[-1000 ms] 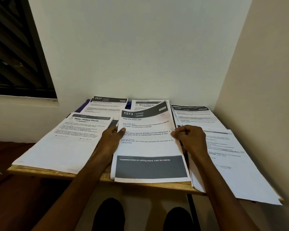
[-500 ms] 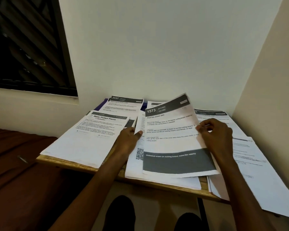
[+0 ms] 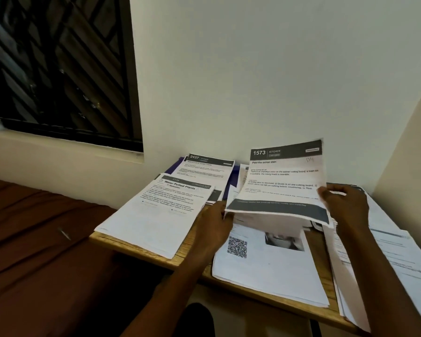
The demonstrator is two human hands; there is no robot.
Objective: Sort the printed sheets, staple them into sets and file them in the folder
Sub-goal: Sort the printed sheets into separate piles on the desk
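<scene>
The right hand [image 3: 345,210] pinched the right edge of a printed sheet [image 3: 281,181], thumb and fingers closed on the paper, and held it lifted and tilted up off the pile below, its near edge curling toward the viewer. The sheet's dark header read "1573 KITCHEN", with the title "Peel the onion skin" beneath it and small body text mentioning an onion and a cutting board; a dark band ran across its lower part, its lettering too blurred to read. The left hand [image 3: 213,227] sat at the sheet's near left corner, fingers curled against the paper's edge, though whether it actually gripped the sheet could not be told. Under the raised page lay another sheet [image 3: 265,263] on the wooden table [image 3: 187,257], showing a QR code and a small dark photo. To the left lay a stack headed "Water Potted Plants" [image 3: 161,212], and farther back a sheet numbered "2437" [image 3: 206,170] rested on something purple, possibly the folder [image 3: 173,166]. More printed pages [image 3: 394,254] spread along the table's right side by the wall, overhanging its near edge.
</scene>
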